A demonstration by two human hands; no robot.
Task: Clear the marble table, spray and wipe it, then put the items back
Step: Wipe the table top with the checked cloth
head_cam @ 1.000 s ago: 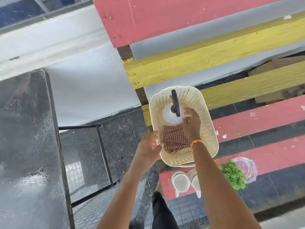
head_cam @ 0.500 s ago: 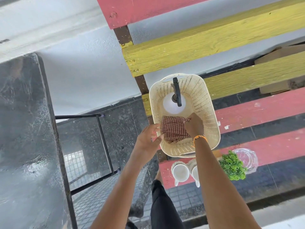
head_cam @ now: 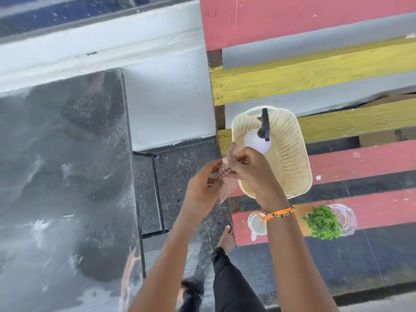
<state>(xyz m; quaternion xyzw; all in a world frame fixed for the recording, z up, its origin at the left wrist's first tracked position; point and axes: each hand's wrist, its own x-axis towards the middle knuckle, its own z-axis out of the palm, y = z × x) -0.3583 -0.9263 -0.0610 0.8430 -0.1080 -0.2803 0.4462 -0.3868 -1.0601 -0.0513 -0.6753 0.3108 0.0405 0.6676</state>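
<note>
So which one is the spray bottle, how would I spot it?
Find the red and yellow slatted bench on the right. On it sits a cream perforated basket, and the spray bottle stands inside. It is the only white, rounded thing with a black trigger head.

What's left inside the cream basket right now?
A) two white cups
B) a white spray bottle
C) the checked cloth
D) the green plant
B: only the white spray bottle with its black trigger stands in the cream basket; the checked cloth is held outside it by the left hand and right hand, and the green plant sits on the red bench slat.
</note>
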